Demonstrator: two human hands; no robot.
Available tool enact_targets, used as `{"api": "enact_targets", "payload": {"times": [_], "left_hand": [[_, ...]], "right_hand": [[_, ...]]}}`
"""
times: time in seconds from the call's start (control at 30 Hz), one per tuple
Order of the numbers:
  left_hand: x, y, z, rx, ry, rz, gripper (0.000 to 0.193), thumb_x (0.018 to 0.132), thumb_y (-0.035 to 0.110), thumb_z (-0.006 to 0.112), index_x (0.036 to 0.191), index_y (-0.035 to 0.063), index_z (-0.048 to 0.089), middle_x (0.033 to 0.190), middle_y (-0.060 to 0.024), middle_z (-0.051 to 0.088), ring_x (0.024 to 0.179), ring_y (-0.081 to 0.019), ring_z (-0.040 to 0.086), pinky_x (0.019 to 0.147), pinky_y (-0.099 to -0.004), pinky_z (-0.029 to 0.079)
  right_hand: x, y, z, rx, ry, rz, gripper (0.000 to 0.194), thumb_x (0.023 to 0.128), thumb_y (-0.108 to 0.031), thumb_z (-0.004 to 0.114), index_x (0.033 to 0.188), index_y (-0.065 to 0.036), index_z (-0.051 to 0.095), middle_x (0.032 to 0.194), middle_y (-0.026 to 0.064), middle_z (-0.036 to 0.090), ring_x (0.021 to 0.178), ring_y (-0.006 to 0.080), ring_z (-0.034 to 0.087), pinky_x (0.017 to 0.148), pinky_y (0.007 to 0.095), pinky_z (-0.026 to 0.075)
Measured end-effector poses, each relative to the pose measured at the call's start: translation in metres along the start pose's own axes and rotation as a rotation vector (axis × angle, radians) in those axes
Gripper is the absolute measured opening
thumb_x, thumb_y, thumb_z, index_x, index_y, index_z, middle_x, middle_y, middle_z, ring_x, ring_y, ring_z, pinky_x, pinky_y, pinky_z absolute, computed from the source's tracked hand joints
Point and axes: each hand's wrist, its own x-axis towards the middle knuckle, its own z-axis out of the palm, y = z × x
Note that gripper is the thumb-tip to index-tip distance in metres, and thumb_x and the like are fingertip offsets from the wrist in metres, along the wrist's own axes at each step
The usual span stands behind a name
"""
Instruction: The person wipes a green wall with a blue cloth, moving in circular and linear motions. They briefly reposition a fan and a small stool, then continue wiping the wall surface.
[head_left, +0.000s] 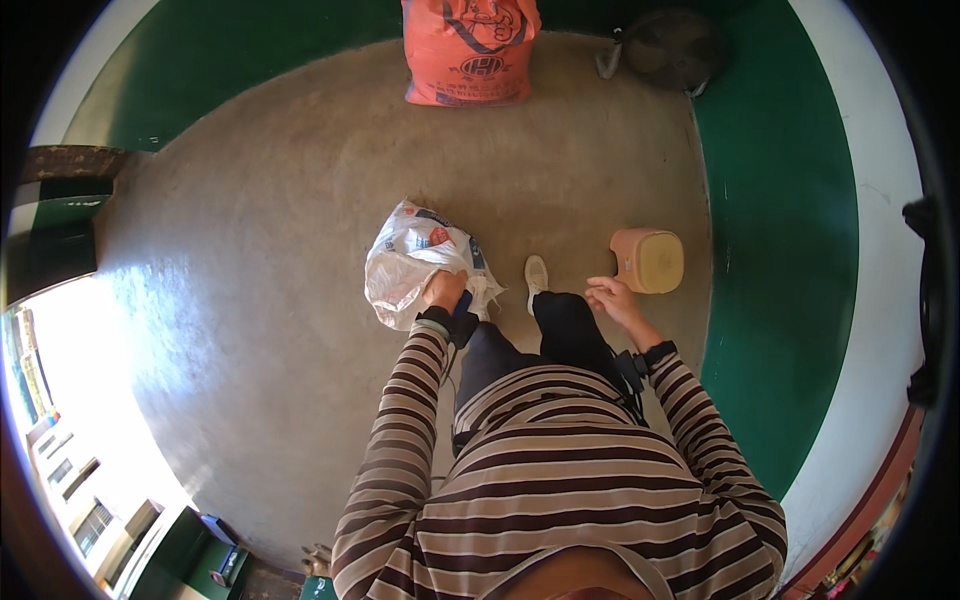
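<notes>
My left hand (445, 289) grips the gathered rim of a white woven plastic sack (409, 244), which hangs or rests beside my left leg. Its mouth gapes towards me, and what it holds cannot be made out. Blue and red print marks its side. Out to the right, my right hand (613, 298) is held in the air with its fingers apart and nothing in it. Nearest to that hand is a small plastic stool (660, 261), pinkish-orange with a yellow top, standing on the floor.
A full orange-red woven sack (471, 60) bearing print stands against the far wall. A dark round fan (675, 49) is in the far right corner. The green-and-white wall (780, 247) runs along my right. Bright daylight enters through an opening (82, 397) at the left.
</notes>
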Motion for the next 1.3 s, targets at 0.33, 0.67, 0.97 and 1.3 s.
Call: {"api": "enact_targets", "payload": {"times": [0.33, 0.67, 0.97, 1.3], "left_hand": [[0.156, 0.001, 0.001, 0.363, 0.012, 0.402, 0.059, 0.103, 0.046, 0.037, 0.154, 0.0180, 0.028, 0.147, -0.0231, 0.047, 0.135, -0.0364, 0.046, 0.112, -0.0399, 0.034], [0.177, 0.016, -0.007, -0.667, 0.200, -0.049, 0.097, 0.087, 0.077, 0.048, 0.130, -0.0100, 0.057, 0.124, -0.0202, 0.064, 0.113, -0.0267, 0.061, 0.099, -0.0362, 0.044], [0.186, 0.158, -0.133, -0.943, -0.263, -0.242, 0.051, 0.093, 0.050, 0.061, 0.101, 0.0004, 0.070, 0.079, -0.0066, 0.067, 0.061, -0.0143, 0.058, 0.057, -0.0300, 0.048], [0.340, 0.327, -0.342, -1.228, -0.031, 0.135, 0.065, 0.096, 0.053, 0.055, 0.137, 0.0022, 0.052, 0.103, -0.0096, 0.072, 0.063, -0.0103, 0.053, 0.056, -0.0275, 0.050]], "right_hand": [[0.070, 0.002, -0.128, 0.017, 0.087, 0.251, 0.028, 0.096, -0.008, 0.057, 0.123, -0.005, 0.063, 0.096, 0.0058, 0.070, 0.078, 0.0113, 0.066, 0.068, 0.0242, 0.054], [0.218, -0.086, -0.209, -0.167, -0.014, 0.003, 0.028, 0.097, -0.011, 0.055, 0.123, -0.004, 0.062, 0.100, 0.0068, 0.070, 0.082, 0.0128, 0.067, 0.071, 0.0266, 0.054], [0.327, -0.183, -0.136, -0.132, -0.171, 0.073, 0.031, 0.095, -0.007, 0.054, 0.125, -0.004, 0.061, 0.101, 0.0091, 0.071, 0.083, 0.0129, 0.066, 0.072, 0.0271, 0.054], [0.426, -0.340, -0.066, -0.062, -0.237, 0.101, 0.031, 0.101, -0.013, 0.052, 0.128, -0.001, 0.059, 0.105, 0.0062, 0.068, 0.088, 0.0112, 0.065, 0.076, 0.0248, 0.053]]}}
